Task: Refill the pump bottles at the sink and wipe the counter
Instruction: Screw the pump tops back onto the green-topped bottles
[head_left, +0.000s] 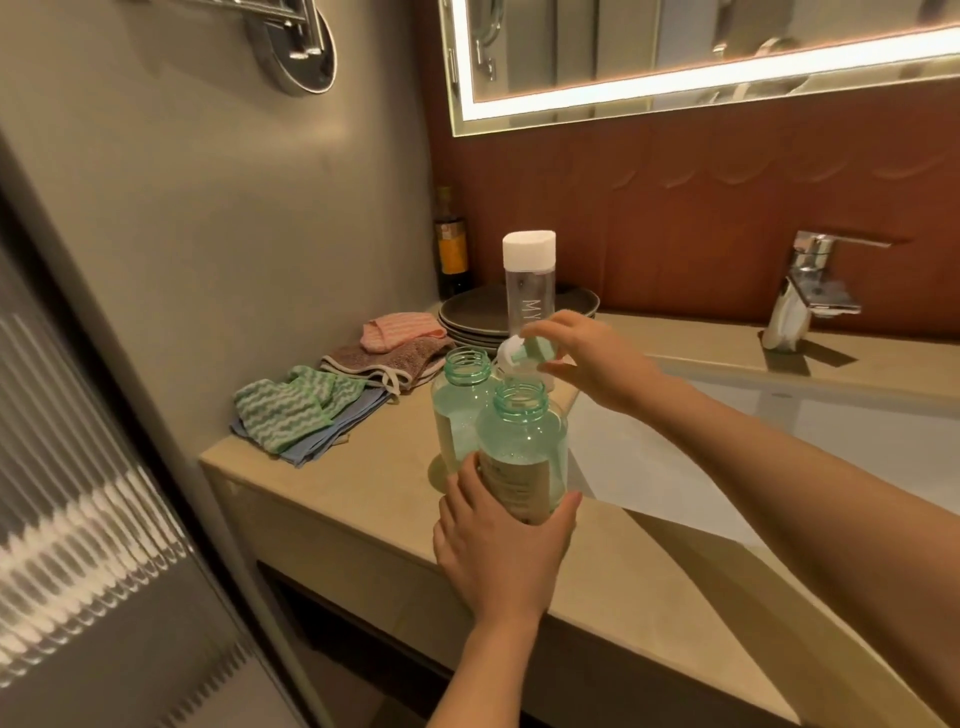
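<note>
Head view looks down on a beige bench (358, 499) beside a white sink (841, 436). The left hand (506, 551) is wrapped around the lower part of the nearer green pump bottle (522, 441), which stands upright near the front edge of the bench with its neck open and pale liquid in its lower part. A second green bottle (457, 410), also uncapped, stands touching it just behind and to the left. The right hand (597, 364) is raised behind the two bottles, its fingers pinching a white and green pump head (519, 356) just above and behind the open necks. Behind that stands a tall clear bottle (529, 280) with a white cap, in front of a stack of dark plates (475, 317). A dark bottle with a yellow label (451, 249) stands in the corner. Folded cloths lie on the left of the bench: pink (395, 330), brown (379, 361), green-striped (285, 410) and blue (332, 434). A chrome faucet (810, 291) stands behind the sink, under a lit mirror (701, 52).
</note>
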